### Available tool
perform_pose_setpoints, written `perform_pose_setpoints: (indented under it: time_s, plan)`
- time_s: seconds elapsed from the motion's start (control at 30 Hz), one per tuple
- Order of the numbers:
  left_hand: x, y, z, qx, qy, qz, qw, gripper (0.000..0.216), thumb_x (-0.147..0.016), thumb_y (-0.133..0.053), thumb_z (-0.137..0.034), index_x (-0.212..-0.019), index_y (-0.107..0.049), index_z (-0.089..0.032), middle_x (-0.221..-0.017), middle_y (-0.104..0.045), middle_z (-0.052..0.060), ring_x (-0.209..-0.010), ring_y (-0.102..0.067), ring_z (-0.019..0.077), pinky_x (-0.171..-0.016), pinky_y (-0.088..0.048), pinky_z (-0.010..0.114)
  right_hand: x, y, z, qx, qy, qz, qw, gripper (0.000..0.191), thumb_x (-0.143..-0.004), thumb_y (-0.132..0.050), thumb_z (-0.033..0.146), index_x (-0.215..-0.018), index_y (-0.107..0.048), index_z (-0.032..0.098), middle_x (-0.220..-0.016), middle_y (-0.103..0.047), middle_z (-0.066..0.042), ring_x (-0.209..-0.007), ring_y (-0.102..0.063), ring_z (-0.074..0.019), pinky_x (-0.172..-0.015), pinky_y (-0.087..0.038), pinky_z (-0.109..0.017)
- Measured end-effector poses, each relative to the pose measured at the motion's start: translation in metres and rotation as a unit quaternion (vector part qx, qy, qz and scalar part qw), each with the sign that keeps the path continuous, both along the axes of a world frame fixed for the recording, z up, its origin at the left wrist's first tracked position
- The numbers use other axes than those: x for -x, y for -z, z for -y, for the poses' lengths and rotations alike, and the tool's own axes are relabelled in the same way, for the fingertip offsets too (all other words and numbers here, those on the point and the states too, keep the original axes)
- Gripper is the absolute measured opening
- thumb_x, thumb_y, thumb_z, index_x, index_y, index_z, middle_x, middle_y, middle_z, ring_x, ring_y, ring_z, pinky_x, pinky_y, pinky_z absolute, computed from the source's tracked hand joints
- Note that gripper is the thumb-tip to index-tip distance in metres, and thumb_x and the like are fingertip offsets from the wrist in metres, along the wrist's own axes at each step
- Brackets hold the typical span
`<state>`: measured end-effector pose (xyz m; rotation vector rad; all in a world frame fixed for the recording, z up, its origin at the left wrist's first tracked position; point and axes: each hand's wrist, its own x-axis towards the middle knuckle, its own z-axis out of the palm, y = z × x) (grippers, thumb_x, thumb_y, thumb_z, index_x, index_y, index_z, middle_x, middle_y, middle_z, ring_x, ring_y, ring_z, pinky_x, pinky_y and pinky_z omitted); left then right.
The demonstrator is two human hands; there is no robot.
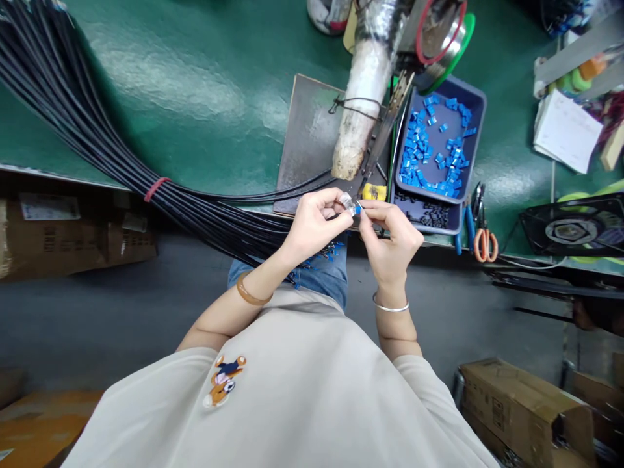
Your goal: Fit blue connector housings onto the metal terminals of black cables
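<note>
My left hand (316, 220) is closed in a pinch on a cable connector (347, 201) with a silvery metal shell and a bright blue part at its end. Close against it, my right hand (390, 229) pinches at the blue end, its fingertips pressed together on something too small to name. A bundle of black cables (209, 211), tied with a red band (156, 189), runs from the upper left. Its loose ends with blue tips hang over my lap, just below my left hand.
A grey tray (480, 130) of small blue plastic pieces sits atop another tray (451, 224) with black pieces. Orange-handled scissors (485, 245) lie beside. Above my hands are a wrapped white tube (361, 110), a solder spool (441, 39) and a metal plate (307, 130). A fan (575, 227) stands right.
</note>
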<state>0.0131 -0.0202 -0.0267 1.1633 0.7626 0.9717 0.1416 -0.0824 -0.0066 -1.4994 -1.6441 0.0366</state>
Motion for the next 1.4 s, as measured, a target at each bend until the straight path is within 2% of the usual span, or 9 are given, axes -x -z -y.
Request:
perform_pose_setpoints:
  time_s: [0.17, 0.37, 0.67, 0.97, 1.13, 1.27, 1.4]
  plan:
    - [-0.003, -0.002, -0.004, -0.005, -0.012, 0.007, 1.0, 0.005, -0.068, -0.063, -0.007, -0.067, -0.061, -0.012, -0.062, -0.055, -0.004, -0.055, -0.046, 0.0026, -0.051, -0.038, 0.013, -0.001, 0.001, -0.001, -0.006, 0.011, 0.005, 1.0, 0.01, -0.083, -0.061, 0.011, -0.082, -0.059, 0.021, -0.097, -0.075, -0.002, -0.086, -0.072, -0.0131, -0.072, -0.059, -0.025]
    - [-0.006, -0.006, -0.009, 0.027, -0.017, 0.035, 0.999, 0.009, -0.065, -0.063, -0.005, -0.065, -0.06, -0.014, -0.056, -0.052, -0.006, -0.051, -0.044, 0.0023, -0.047, -0.036, 0.013, -0.003, -0.003, -0.006, -0.011, 0.001, 0.022, 1.0, 0.011, -0.083, -0.061, 0.013, -0.079, -0.057, 0.022, -0.097, -0.075, -0.002, -0.092, -0.072, -0.016, -0.076, -0.058, -0.029]
    - [-0.005, -0.011, -0.008, 0.011, -0.027, 0.028, 0.999, 0.008, -0.065, -0.064, -0.007, -0.066, -0.061, -0.014, -0.06, -0.057, -0.004, -0.054, -0.048, 0.0028, -0.05, -0.04, 0.013, -0.002, -0.006, -0.008, -0.015, -0.001, 0.023, 1.0, 0.012, -0.082, -0.063, 0.012, -0.08, -0.059, 0.024, -0.098, -0.075, -0.002, -0.094, -0.072, -0.0171, -0.082, -0.058, -0.032]
    - [-0.004, -0.008, -0.01, 0.045, -0.016, 0.02, 0.999, 0.01, -0.063, -0.063, -0.005, -0.064, -0.059, -0.014, -0.056, -0.051, -0.005, -0.052, -0.044, 0.0022, -0.047, -0.035, 0.013, -0.003, -0.006, -0.007, -0.004, -0.012, 0.045, 0.999, 0.015, -0.079, -0.062, 0.009, -0.077, -0.057, 0.023, -0.098, -0.075, -0.002, -0.092, -0.073, -0.017, -0.08, -0.058, -0.032]
    - [-0.004, -0.007, -0.009, 0.047, -0.008, 0.014, 0.999, 0.011, -0.065, -0.066, -0.005, -0.065, -0.058, -0.014, -0.058, -0.052, -0.005, -0.052, -0.045, 0.0022, -0.048, -0.036, 0.013, -0.004, -0.004, -0.006, 0.006, -0.006, 0.032, 0.999, 0.013, -0.081, -0.061, 0.011, -0.079, -0.058, 0.023, -0.099, -0.075, -0.002, -0.093, -0.072, -0.0171, -0.084, -0.058, -0.033]
    - [-0.005, -0.007, -0.007, 0.035, -0.008, 0.015, 0.999, 0.011, -0.066, -0.066, -0.006, -0.068, -0.058, -0.014, -0.059, -0.053, -0.005, -0.053, -0.046, 0.0025, -0.049, -0.039, 0.014, -0.003, -0.005, -0.007, 0.005, 0.001, 0.036, 0.999, 0.011, -0.083, -0.061, 0.013, -0.08, -0.059, 0.023, -0.098, -0.075, -0.002, -0.092, -0.072, -0.0167, -0.082, -0.058, -0.032]
    - [-0.005, -0.01, -0.006, -0.011, -0.024, 0.014, 1.0, 0.011, -0.067, -0.064, -0.005, -0.07, -0.059, -0.014, -0.06, -0.054, -0.005, -0.053, -0.047, 0.0022, -0.05, -0.039, 0.013, -0.003, -0.008, -0.008, -0.003, 0.001, 0.037, 0.999, 0.011, -0.082, -0.064, 0.013, -0.08, -0.061, 0.023, -0.097, -0.075, -0.002, -0.091, -0.072, -0.0163, -0.081, -0.058, -0.031]
